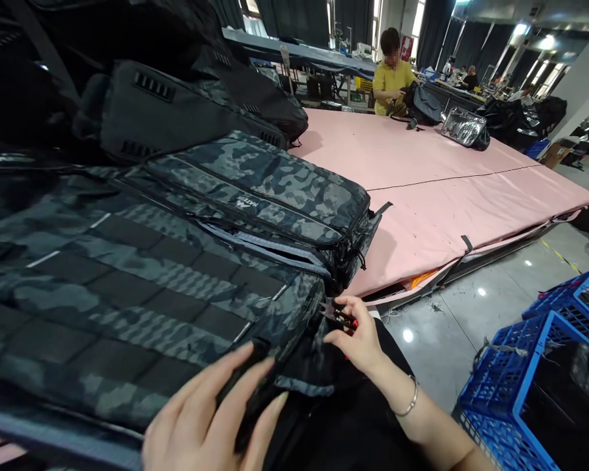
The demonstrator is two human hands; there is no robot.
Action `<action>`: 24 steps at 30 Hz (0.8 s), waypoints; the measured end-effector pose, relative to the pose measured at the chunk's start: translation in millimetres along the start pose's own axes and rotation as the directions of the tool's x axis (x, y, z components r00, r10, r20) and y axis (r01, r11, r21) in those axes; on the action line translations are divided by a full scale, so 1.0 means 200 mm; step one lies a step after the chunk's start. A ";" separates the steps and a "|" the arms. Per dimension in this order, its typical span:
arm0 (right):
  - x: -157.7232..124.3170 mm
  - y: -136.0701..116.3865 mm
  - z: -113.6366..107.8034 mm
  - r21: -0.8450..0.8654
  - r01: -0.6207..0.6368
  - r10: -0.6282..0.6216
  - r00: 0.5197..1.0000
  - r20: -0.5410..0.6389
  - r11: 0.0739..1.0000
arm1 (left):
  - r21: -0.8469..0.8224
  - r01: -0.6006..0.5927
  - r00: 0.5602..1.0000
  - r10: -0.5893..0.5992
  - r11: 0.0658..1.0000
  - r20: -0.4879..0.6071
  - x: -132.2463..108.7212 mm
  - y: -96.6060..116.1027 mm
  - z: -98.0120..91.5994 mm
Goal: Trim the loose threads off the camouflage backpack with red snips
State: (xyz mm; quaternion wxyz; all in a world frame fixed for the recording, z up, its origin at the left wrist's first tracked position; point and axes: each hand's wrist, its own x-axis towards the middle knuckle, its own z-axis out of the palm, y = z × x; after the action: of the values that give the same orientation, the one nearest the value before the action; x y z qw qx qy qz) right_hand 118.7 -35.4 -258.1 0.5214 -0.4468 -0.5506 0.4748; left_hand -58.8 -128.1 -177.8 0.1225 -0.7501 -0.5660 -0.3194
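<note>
A grey-and-black camouflage backpack [177, 281] lies in front of me, with rows of dark webbing across its face. My right hand [363, 337] is closed around small thread snips [341, 316] with dark, red-marked handles. Their blades point at the bag's right edge, by a black side pocket [314, 360]. Over the bag's near side is my left hand [211, 405], its fingers spread and bent, fingertips at the dark fabric; whether they pinch any of it cannot be made out. Beyond lies a second camouflage backpack [269, 186] with a white logo.
More black bags [177, 111] are heaped at the left. A pink-covered table [422, 176] stretches away to the right. Blue crates [510, 379] with dark items stand on the floor at the right. Across the table, a person in yellow [390, 82] handles a dark bag.
</note>
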 end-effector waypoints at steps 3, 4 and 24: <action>0.05 0.06 0.07 0.010 -0.113 0.113 0.992 -0.054 0.994 | 0.165 0.002 0.993 -0.021 0.986 0.115 0.07 -0.05 0.05; 0.06 0.07 0.08 0.025 -0.128 0.129 0.990 -0.061 0.991 | 0.172 -0.001 0.988 -0.025 0.985 0.151 0.08 -0.08 0.06; 0.02 0.11 0.01 0.029 -0.044 0.046 0.995 -0.089 0.999 | -0.009 0.198 0.975 -0.196 0.980 0.104 -0.01 -0.21 -0.02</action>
State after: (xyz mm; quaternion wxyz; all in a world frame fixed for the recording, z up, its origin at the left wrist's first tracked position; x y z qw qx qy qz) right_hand 115.6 -28.1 -280.2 0.5410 -0.4727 -0.5098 0.4733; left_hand -99.5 -117.4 -183.2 0.0536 -0.7068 -0.6400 -0.2965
